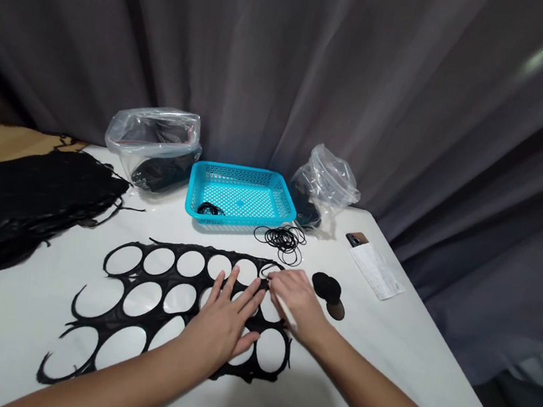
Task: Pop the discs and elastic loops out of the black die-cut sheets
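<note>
A thin black sheet [194,283] with rows of round holes lies flat on the white table. My left hand [223,321] rests on it, fingers spread and pressed down over the middle. At the sheet's upper right corner, my right hand [295,300] has its fingertips pinched together beside a hole. A thin black strip shows near those fingertips, though what exactly they grip is hidden. Several black discs [326,287] overlap on the table to the right of my right hand. Behind it lies a loose heap of thin black rings [285,240].
A blue plastic basket [239,218] with some black rings inside stands at the back. Clear plastic bags holding black pieces flank it, a left bag [155,147] and a right bag [329,185]. Black sheets [24,202] are piled at left. A phone [357,240] lies under paper [377,272].
</note>
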`<state>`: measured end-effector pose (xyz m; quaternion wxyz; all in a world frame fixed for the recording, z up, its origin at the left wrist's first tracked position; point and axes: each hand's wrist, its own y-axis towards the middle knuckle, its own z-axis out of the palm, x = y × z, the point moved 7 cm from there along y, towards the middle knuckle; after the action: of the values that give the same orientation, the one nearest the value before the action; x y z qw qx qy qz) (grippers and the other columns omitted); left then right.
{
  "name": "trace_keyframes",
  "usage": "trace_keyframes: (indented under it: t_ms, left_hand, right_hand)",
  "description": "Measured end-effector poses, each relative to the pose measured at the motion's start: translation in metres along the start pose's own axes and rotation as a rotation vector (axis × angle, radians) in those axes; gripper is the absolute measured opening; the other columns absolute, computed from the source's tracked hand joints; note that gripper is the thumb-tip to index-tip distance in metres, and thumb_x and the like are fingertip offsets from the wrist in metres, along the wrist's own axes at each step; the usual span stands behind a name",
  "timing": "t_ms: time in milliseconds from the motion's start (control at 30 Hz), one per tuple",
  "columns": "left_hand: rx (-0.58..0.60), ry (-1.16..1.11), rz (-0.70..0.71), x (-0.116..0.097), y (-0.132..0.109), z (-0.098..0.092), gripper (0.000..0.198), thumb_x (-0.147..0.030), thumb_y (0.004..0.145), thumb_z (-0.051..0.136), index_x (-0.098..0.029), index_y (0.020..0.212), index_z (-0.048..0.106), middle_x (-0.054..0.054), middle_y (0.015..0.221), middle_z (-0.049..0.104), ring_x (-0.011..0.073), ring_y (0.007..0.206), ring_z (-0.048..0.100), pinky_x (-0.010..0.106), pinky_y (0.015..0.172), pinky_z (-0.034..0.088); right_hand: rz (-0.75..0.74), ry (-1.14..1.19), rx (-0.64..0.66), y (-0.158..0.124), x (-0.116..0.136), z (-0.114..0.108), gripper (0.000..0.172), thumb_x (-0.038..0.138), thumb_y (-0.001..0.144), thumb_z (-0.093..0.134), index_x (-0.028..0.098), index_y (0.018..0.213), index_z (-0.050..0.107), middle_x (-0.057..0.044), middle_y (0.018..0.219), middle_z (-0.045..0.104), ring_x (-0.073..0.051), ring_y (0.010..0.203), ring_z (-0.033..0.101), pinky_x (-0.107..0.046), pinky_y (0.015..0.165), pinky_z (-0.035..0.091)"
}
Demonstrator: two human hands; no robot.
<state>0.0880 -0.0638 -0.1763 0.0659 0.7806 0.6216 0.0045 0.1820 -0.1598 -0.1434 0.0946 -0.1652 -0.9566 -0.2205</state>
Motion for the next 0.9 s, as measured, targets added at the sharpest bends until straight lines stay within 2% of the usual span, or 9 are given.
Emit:
trace_keyframes:
  t_ms: [67, 167, 267, 400, 500, 567, 767, 833, 900]
  left_hand:
    - [0.044, -0.005, -0.007, 0.000, 0.001, -0.001, 0.070, -0.043, 0.089, 0.066, -0.018, 0.151, 0.044, 0.004, 0.159, 0.033, 0.0528, 0.144, 0.018, 0.071, 0.111, 0.024]
    - [0.105, -0.017, -0.025, -0.001, 0.002, -0.003, 0.070, -0.043, 0.090, 0.066, -0.019, 0.152, 0.044, 0.003, 0.159, 0.033, 0.0534, 0.143, 0.019, 0.072, 0.112, 0.023]
    - [0.142, -0.053, -0.036, 0.000, 0.003, -0.007, 0.071, -0.045, 0.089, 0.067, -0.020, 0.152, 0.044, 0.003, 0.159, 0.032, 0.0523, 0.144, 0.019, 0.072, 0.112, 0.022]
    - [0.128, -0.109, -0.026, 0.010, 0.000, -0.016, 0.074, -0.049, 0.088, 0.069, -0.021, 0.152, 0.043, 0.009, 0.159, 0.031, 0.0457, 0.145, 0.024, 0.066, 0.114, 0.026]
    - [0.095, -0.083, -0.013, 0.025, -0.008, -0.019, 0.069, -0.051, 0.094, 0.061, -0.013, 0.150, 0.044, 0.018, 0.158, 0.030, 0.0376, 0.146, 0.030, 0.057, 0.116, 0.029]
    - [0.073, -0.071, 0.016, 0.034, -0.014, -0.018, 0.067, -0.053, 0.096, 0.058, -0.014, 0.149, 0.045, 0.019, 0.158, 0.030, 0.0338, 0.145, 0.033, 0.052, 0.116, 0.032]
    - [-0.069, -0.079, 0.062, 0.041, -0.026, -0.014, 0.067, -0.050, 0.095, 0.060, -0.022, 0.152, 0.040, 0.015, 0.160, 0.028, 0.0296, 0.147, 0.031, 0.048, 0.117, 0.032]
    - [-0.099, -0.064, 0.057, 0.039, -0.027, -0.013, 0.067, -0.051, 0.095, 0.060, -0.021, 0.152, 0.041, 0.015, 0.160, 0.029, 0.0302, 0.146, 0.032, 0.049, 0.116, 0.033]
    - [-0.127, -0.042, 0.058, 0.036, -0.028, -0.013, 0.066, -0.052, 0.096, 0.058, -0.018, 0.150, 0.043, 0.017, 0.158, 0.031, 0.0312, 0.145, 0.034, 0.050, 0.115, 0.033]
  right_hand:
    - [0.095, -0.093, -0.092, 0.008, -0.031, -0.016, 0.014, 0.015, 0.097, 0.044, 0.017, 0.093, 0.058, -0.011, 0.099, 0.069, -0.025, 0.093, 0.059, -0.039, 0.084, 0.039]
    - [0.357, -0.285, -0.304, 0.016, -0.089, -0.054, 0.017, 0.020, 0.094, 0.044, 0.017, 0.084, 0.057, -0.011, 0.083, 0.066, -0.026, 0.081, 0.058, -0.037, 0.077, 0.038]
    - [0.546, -0.245, -0.382, 0.019, -0.121, -0.071, 0.019, 0.024, 0.091, 0.046, 0.019, 0.075, 0.054, -0.008, 0.072, 0.064, -0.023, 0.069, 0.055, -0.034, 0.070, 0.037]
    - [0.557, 0.014, -0.344, 0.027, -0.110, -0.055, 0.018, 0.030, 0.089, 0.047, 0.020, 0.078, 0.058, -0.004, 0.072, 0.065, -0.018, 0.063, 0.053, -0.029, 0.065, 0.037]
    - [0.558, 0.103, -0.293, 0.030, -0.101, -0.040, 0.020, 0.032, 0.088, 0.046, 0.021, 0.075, 0.056, -0.004, 0.074, 0.066, -0.018, 0.065, 0.055, -0.028, 0.065, 0.038]
    - [0.584, 0.097, -0.264, 0.026, -0.106, -0.038, 0.021, 0.034, 0.088, 0.045, 0.021, 0.074, 0.055, -0.004, 0.072, 0.064, -0.018, 0.062, 0.053, -0.028, 0.064, 0.037]
    - [0.776, -0.178, -0.438, -0.004, -0.143, -0.076, 0.019, 0.033, 0.084, 0.047, 0.021, 0.071, 0.052, -0.004, 0.061, 0.054, -0.019, 0.060, 0.045, -0.031, 0.061, 0.031]
    - [0.822, -0.038, -0.434, -0.004, -0.141, -0.073, 0.021, 0.037, 0.083, 0.052, 0.020, 0.071, 0.054, -0.006, 0.064, 0.058, -0.020, 0.063, 0.048, -0.031, 0.063, 0.034]
    - [0.802, 0.238, -0.359, 0.006, -0.121, -0.054, 0.024, 0.041, 0.082, 0.057, 0.019, 0.072, 0.057, -0.006, 0.069, 0.063, -0.021, 0.067, 0.053, -0.031, 0.065, 0.038]
